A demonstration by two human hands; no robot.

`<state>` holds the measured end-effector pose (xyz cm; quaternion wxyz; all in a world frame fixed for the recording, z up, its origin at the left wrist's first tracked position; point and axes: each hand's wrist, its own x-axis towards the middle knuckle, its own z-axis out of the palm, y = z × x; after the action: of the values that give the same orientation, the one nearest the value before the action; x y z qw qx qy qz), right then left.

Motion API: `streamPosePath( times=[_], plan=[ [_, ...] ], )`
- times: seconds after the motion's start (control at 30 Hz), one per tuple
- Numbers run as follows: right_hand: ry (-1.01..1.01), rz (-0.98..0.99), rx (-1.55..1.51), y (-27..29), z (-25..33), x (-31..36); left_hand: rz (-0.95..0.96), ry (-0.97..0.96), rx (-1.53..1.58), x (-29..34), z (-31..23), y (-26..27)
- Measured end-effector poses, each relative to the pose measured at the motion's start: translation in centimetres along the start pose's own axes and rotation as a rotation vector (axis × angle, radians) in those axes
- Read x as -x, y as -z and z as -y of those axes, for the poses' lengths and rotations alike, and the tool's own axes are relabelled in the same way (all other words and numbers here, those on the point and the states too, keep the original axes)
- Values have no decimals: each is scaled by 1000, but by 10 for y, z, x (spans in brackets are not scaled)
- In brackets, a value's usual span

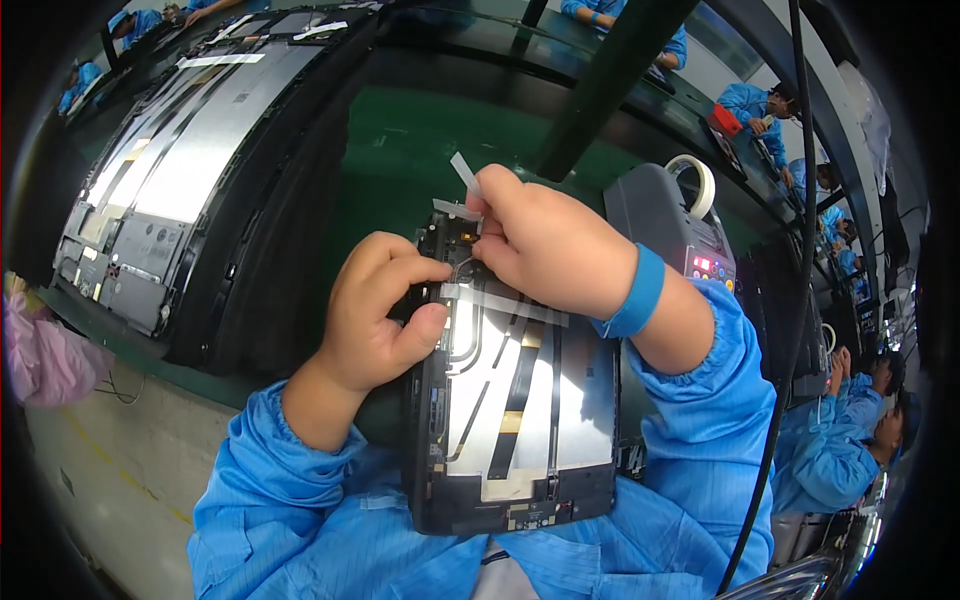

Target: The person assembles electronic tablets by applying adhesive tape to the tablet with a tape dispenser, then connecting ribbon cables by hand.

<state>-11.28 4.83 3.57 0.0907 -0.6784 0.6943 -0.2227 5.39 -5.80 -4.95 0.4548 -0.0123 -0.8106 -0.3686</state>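
Observation:
An opened tablet-like device point(585, 420) lies before me, its silvery inner plate and dark flat cables showing. My left hand point(375, 310) grips its left edge, the bent index fingertip pressing near the upper corner and the thumb lower down. Over that corner, my right hand point(560, 245) is closed, with a whitish translucent tape strip point(464, 174) sticking up from its fingers. Its thumb and fingertip come together close to the small parts there; whether they pinch something is hidden. Another short strip point(455, 209) sits at the top edge, and a longer clear strip point(505, 303) crosses the plate.
More opened devices point(165, 190) stand in a black foam rack point(290, 180) at left. A grey tape dispenser point(655, 215) with a tape roll point(692, 185) stands at right. A dark post point(610, 90) rises beyond the green bench point(400, 130); a black cable point(800, 250) hangs at right. Co-workers point(835, 450) sit nearby.

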Motion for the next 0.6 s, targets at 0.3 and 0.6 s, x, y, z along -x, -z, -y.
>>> streamPosePath(
  times=[0.3, 0.6],
  plan=[
    [66, -85, -73, -4, -5, 1, 56, -12, -32, 1, 2, 0],
    [-222, -3, -100, -1, 8, -1, 146, -52, -20, 0, 6, 2]
  ],
)
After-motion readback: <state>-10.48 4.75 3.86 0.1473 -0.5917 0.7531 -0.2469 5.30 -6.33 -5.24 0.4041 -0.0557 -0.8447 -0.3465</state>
